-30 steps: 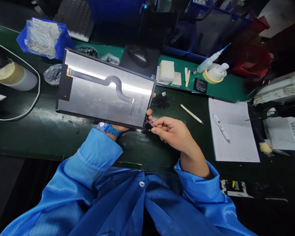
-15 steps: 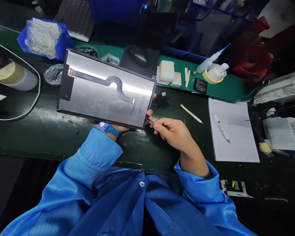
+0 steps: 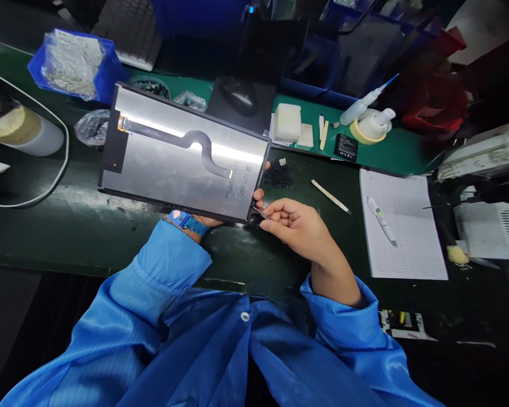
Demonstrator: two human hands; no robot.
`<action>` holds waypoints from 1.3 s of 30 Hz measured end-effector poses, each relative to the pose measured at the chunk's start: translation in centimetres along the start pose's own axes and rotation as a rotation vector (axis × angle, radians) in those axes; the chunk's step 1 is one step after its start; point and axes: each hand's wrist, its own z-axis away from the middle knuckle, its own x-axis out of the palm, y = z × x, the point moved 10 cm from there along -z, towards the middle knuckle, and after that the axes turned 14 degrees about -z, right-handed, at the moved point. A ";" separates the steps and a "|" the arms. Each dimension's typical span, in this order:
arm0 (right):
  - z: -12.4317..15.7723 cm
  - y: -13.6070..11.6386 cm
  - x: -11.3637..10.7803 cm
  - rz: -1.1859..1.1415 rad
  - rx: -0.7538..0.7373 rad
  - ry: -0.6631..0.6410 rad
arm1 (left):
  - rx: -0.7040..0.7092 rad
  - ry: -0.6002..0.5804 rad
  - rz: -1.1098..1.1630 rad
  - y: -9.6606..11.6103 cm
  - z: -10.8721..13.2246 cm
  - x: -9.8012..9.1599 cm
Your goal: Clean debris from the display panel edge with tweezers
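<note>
While a curved white cable lies toward the left end of the dark green table, a blue plastic bin of clear bags sits nearer the far edge, its white paper label too small to read. Next comes a silver-backed rectangular display panel with a black frame and an S-bent dark ribbon cable, tilted over the table left of its middle; the fine printing near its right end is illegible. The left hand supports it from beneath, fingers round its right edge; a blue wrist strap bears a pale diamond-shaped mark. Beside the panel's near right corner, the right hand pinches a thin metal tool, its tip at that corner. Farther right, a flat black rectangular block near the far edge carries tiny white print. Rightmost, a white-and-green pen rests on a white lined pad, reaching toward the near edge.
</note>
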 end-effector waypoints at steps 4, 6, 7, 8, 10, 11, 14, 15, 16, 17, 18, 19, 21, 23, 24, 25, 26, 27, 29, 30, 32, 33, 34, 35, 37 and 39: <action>0.0 -0.2 0.1 0.072 -0.003 -0.012 | 0.007 -0.016 0.005 -0.1 0.0 0.0; 0.1 -0.6 0.2 0.099 -0.034 -0.017 | 0.014 -0.025 0.008 0.0 0.0 0.0; 0.1 -0.6 0.2 0.087 -0.040 -0.015 | 0.017 -0.028 0.009 0.0 0.0 0.1; 0.1 -0.6 0.1 0.060 -0.036 -0.010 | 0.017 -0.029 0.012 0.1 0.0 0.1; 0.1 -0.2 0.0 0.005 -0.011 0.004 | 0.005 -0.030 0.014 0.0 0.0 0.2; 0.1 0.0 0.0 -0.004 0.001 0.007 | 0.000 -0.029 0.012 0.0 0.0 0.2; 0.1 -0.1 -0.1 0.059 0.001 0.002 | 0.007 -0.027 -0.007 0.1 0.0 0.2; 0.1 -0.2 -0.1 0.085 -0.013 0.002 | 0.014 -0.022 -0.015 0.1 0.0 0.2; 0.1 -0.4 -0.1 0.099 -0.026 0.006 | 0.018 -0.016 -0.020 0.1 0.0 0.2; 0.1 -0.5 -0.1 0.094 -0.035 0.012 | 0.016 -0.009 -0.022 0.1 0.0 0.2; 0.1 -0.5 -0.2 0.071 -0.038 0.018 | 0.013 -0.003 -0.020 0.1 0.0 0.2; 0.1 -0.4 -0.2 0.039 -0.034 0.026 | 0.008 0.002 -0.014 0.0 0.0 0.1; 0.1 -0.1 -0.3 -0.006 -0.014 0.039 | 0.005 0.002 -0.001 0.0 0.0 0.1; 0.1 0.0 -0.3 0.007 -0.001 0.035 | 0.009 -0.002 0.006 0.0 0.0 0.1; 0.1 0.0 -0.3 0.028 -0.001 0.028 | 0.014 -0.009 0.006 0.0 0.0 0.1; 0.1 -0.2 -0.2 0.053 -0.008 0.021 | 0.019 -0.016 0.006 0.0 0.0 0.1; 0.1 -0.3 -0.1 0.077 -0.016 0.011 | 0.023 -0.024 0.005 0.0 0.0 0.2; 0.1 -0.5 0.0 0.091 -0.024 0.004 | 0.027 -0.027 0.005 0.1 0.0 0.2; 0.1 -0.5 0.0 0.072 -0.020 0.005 | 0.026 -0.031 0.009 0.0 0.0 0.2; 0.1 -0.4 0.0 0.042 -0.010 0.009 | 0.020 -0.031 0.013 -0.1 0.0 0.1; 0.1 0.0 0.0 -0.008 0.021 0.014 | 0.016 -0.042 0.022 -0.1 0.0 0.2; 0.1 0.1 0.0 -0.007 0.029 0.013 | 0.016 -0.048 0.024 -0.1 0.0 0.3; 0.1 0.1 0.0 0.014 0.027 0.009 | 0.018 -0.054 0.026 -0.1 0.0 0.3; 0.1 0.0 0.1 0.045 0.016 0.004 | 0.023 -0.059 0.028 -0.1 0.0 0.3; 0.1 -0.4 0.1 0.085 -0.019 0.003 | 0.033 -0.073 0.031 0.0 0.0 0.3; 0.0 -0.5 0.0 0.050 -0.033 0.014 | 0.033 -0.085 0.035 -0.1 0.0 0.2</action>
